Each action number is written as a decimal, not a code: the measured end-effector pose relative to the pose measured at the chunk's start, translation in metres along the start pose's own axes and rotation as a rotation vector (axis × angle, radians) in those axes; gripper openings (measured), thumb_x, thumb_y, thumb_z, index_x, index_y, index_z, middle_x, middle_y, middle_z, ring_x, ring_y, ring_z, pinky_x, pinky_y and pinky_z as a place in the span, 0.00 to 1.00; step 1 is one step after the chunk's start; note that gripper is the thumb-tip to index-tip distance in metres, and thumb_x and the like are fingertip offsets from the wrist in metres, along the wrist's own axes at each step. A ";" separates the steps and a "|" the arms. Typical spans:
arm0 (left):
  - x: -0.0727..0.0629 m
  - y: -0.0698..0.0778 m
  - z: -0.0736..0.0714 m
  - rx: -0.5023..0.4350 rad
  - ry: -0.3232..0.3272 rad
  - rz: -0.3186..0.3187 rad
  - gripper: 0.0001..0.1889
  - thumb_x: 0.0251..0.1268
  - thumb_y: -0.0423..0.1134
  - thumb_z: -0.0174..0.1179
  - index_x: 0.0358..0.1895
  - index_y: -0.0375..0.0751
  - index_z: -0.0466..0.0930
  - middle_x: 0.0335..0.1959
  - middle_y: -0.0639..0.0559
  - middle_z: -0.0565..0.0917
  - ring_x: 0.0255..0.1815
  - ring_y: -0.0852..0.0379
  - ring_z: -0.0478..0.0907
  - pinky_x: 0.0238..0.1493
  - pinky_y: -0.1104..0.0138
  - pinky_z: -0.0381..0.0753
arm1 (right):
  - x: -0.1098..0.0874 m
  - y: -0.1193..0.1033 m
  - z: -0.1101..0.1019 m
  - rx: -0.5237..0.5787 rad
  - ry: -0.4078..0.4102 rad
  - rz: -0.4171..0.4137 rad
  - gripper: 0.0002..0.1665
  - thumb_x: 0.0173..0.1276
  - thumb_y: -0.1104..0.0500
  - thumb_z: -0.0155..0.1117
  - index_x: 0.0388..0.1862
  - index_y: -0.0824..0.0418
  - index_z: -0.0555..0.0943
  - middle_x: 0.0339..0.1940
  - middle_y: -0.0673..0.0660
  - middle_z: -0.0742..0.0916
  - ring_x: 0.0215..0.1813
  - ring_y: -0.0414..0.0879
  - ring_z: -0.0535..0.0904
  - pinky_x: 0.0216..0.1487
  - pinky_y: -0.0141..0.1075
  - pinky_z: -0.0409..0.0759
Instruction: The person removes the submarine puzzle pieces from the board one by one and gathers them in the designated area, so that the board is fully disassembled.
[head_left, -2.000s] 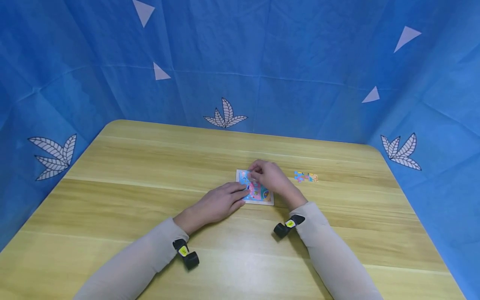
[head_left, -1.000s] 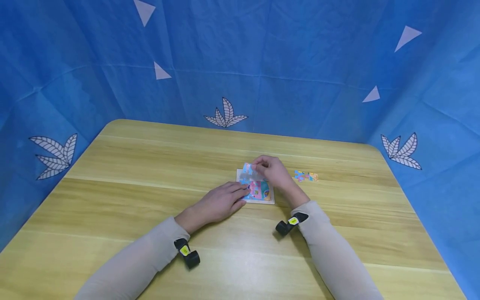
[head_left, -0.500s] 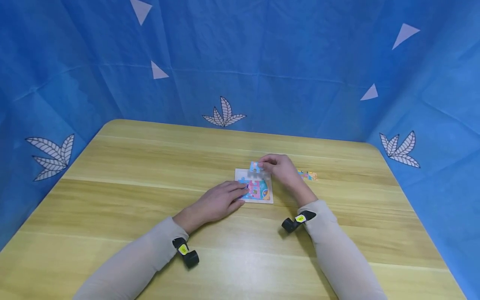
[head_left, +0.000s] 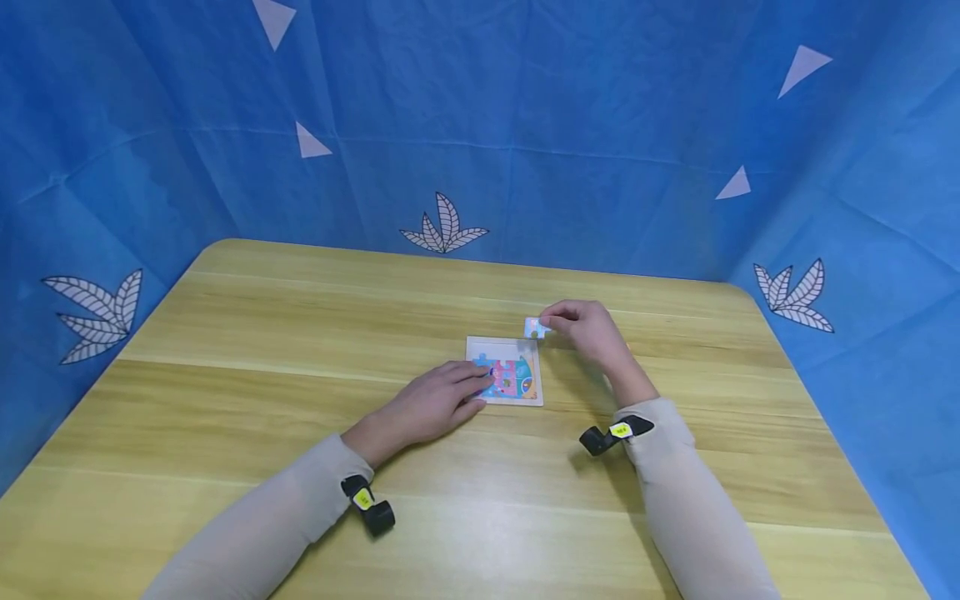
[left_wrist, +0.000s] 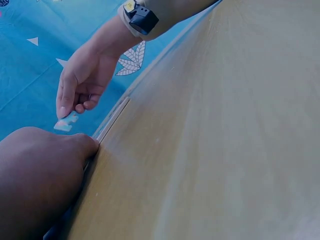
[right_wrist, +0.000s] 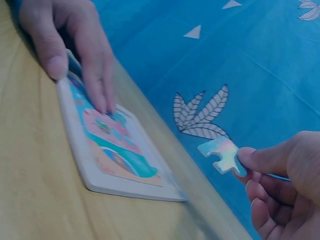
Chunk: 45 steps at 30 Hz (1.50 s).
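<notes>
My right hand (head_left: 596, 333) pinches a light blue jigsaw piece (right_wrist: 220, 155) between thumb and forefinger. In the head view the piece hangs just past the far right corner of a small white-framed puzzle board (head_left: 498, 347). Pink, blue and orange pieces fill the board's near part, while its far strip shows bare backing. My left hand (head_left: 435, 400) rests over the board's left side, its fingers fairly straight on the picture. In the right wrist view its thumb (right_wrist: 57, 67) touches the frame's edge. Those fingers hide part of the picture.
The board lies on a wood-grain table (head_left: 300, 333). Behind it hangs a blue curtain (head_left: 600, 150) with printed leaves and white triangles. Each forearm wears a black wrist camera (head_left: 375, 512). The right hand and wrist cover the place where loose pieces showed earlier.
My right hand has lifted the piece off the board's far part and carried it right, turning it on the way. The far strip is now bare. My left hand has stayed on the board.
</notes>
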<state>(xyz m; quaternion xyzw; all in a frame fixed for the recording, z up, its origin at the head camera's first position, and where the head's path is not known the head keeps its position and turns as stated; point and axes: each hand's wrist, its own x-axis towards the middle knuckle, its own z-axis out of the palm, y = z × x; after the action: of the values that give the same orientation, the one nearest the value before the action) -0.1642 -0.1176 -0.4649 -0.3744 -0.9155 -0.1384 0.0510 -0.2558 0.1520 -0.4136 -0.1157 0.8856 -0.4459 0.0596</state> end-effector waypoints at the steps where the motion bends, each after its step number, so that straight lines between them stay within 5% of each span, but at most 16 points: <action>1: 0.000 0.000 0.000 0.001 0.002 0.001 0.23 0.77 0.48 0.50 0.68 0.41 0.73 0.68 0.48 0.72 0.70 0.49 0.66 0.71 0.58 0.63 | -0.001 0.000 -0.002 -0.008 0.007 0.001 0.12 0.72 0.52 0.62 0.45 0.57 0.86 0.48 0.56 0.86 0.50 0.50 0.77 0.50 0.44 0.75; 9: -0.001 0.000 0.002 -0.009 -0.007 -0.013 0.24 0.77 0.49 0.50 0.68 0.42 0.73 0.69 0.49 0.72 0.70 0.49 0.66 0.71 0.58 0.62 | -0.003 0.009 -0.016 -0.052 0.028 0.030 0.13 0.73 0.51 0.61 0.45 0.56 0.86 0.48 0.56 0.85 0.37 0.51 0.71 0.39 0.42 0.72; 17: -0.002 0.001 0.004 -0.015 0.000 -0.020 0.24 0.77 0.49 0.50 0.68 0.42 0.72 0.69 0.49 0.71 0.70 0.49 0.65 0.72 0.58 0.62 | -0.003 0.017 -0.022 -0.095 -0.015 0.114 0.13 0.74 0.52 0.60 0.45 0.58 0.86 0.40 0.58 0.86 0.26 0.53 0.75 0.29 0.41 0.79; 28: -0.001 0.000 0.003 -0.006 0.006 -0.015 0.24 0.77 0.49 0.50 0.68 0.42 0.72 0.69 0.49 0.71 0.71 0.49 0.65 0.72 0.58 0.61 | -0.001 0.029 -0.028 -0.134 -0.074 0.133 0.13 0.74 0.54 0.60 0.46 0.60 0.86 0.35 0.57 0.86 0.26 0.49 0.76 0.28 0.37 0.77; 45: 0.000 0.001 0.004 -0.008 0.009 -0.012 0.23 0.76 0.49 0.50 0.68 0.42 0.72 0.69 0.49 0.71 0.70 0.49 0.65 0.72 0.58 0.61 | -0.002 0.033 -0.024 -0.213 -0.059 0.108 0.12 0.74 0.57 0.60 0.44 0.62 0.86 0.29 0.55 0.85 0.25 0.47 0.77 0.28 0.37 0.74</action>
<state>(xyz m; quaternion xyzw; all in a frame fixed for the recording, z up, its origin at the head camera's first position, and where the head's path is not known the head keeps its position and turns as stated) -0.1632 -0.1162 -0.4684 -0.3687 -0.9168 -0.1442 0.0528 -0.2638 0.1905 -0.4260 -0.0865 0.9306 -0.3420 0.0972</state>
